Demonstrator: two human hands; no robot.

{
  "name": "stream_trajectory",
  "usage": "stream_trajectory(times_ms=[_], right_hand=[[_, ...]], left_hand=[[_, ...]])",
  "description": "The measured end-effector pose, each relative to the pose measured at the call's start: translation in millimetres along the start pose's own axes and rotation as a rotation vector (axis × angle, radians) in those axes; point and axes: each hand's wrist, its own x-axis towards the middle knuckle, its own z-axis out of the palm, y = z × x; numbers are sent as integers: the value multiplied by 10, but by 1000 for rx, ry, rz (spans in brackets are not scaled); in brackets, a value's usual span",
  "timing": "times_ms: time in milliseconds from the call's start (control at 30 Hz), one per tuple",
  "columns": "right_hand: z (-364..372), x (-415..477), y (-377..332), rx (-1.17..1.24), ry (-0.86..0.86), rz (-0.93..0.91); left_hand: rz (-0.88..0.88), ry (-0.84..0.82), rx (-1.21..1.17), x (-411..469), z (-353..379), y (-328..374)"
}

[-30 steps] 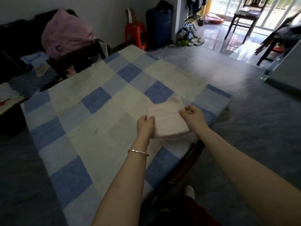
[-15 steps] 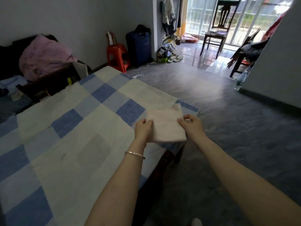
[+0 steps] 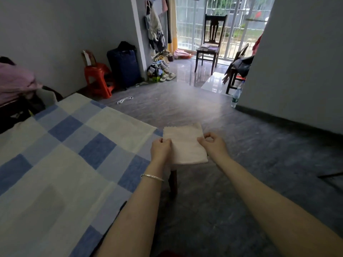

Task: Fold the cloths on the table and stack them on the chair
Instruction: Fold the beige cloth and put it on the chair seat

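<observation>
Left hand (image 3: 160, 148), with a bangle (image 3: 152, 177) on its wrist, is pinching the left edge of the folded cloth (image 3: 184, 145), fingers curled round it. Right hand (image 3: 213, 147) is pinching the right edge between thumb and curled fingers. Between them the cloth is lying flat, just right of the table (image 3: 74, 154) corner; whether it is touching, I cannot tell. Far ahead of the hands, a chair (image 3: 214, 28) is standing by the barred door (image 3: 189, 25), with something flat lying on its seat.

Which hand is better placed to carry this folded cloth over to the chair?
Probably the right hand: it pinches the cloth on the open-floor side, toward the chair; the left hand grips beside the table.
</observation>
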Motion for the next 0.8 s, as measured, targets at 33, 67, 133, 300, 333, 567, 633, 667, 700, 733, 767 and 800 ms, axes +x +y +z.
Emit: stream_trajectory(times_ms=[33, 67, 133, 300, 333, 567, 633, 667, 700, 733, 767, 800], right_hand=[[-85, 57, 26, -8, 12, 8], [-174, 115, 51, -16, 26, 19], [-311, 227, 95, -19, 48, 34], [-518, 519, 132, -16, 87, 46], [-542, 581, 136, -13, 93, 50], [-677, 1201, 105, -1, 104, 39], [-693, 1440, 64, -3, 110, 51], [-700, 1567, 41, -10, 114, 56], [-706, 1695, 17, -15, 117, 62], [-711, 1816, -16, -18, 119, 63], [-707, 1948, -40, -14, 125, 66], [-707, 2063, -64, -14, 133, 70]], left_hand=[[4, -11, -5, 20, 98, 33], [4, -25, -4, 40, 198, 74], [16, -47, 26, 91, 367, 148], [44, -82, 66, 246, 694, 357], [46, -86, 69, 292, 744, 391], [73, -98, 32, 884, 1161, 663], [86, -103, 39, 1081, 1263, 780], [89, -110, 32, 1176, 1316, 846], [88, -119, 17, 1275, 1371, 907], [85, -132, 1, 1371, 1418, 968], [85, -138, 0, 1472, 1462, 1030], [82, -149, 2, 1563, 1501, 1090]])
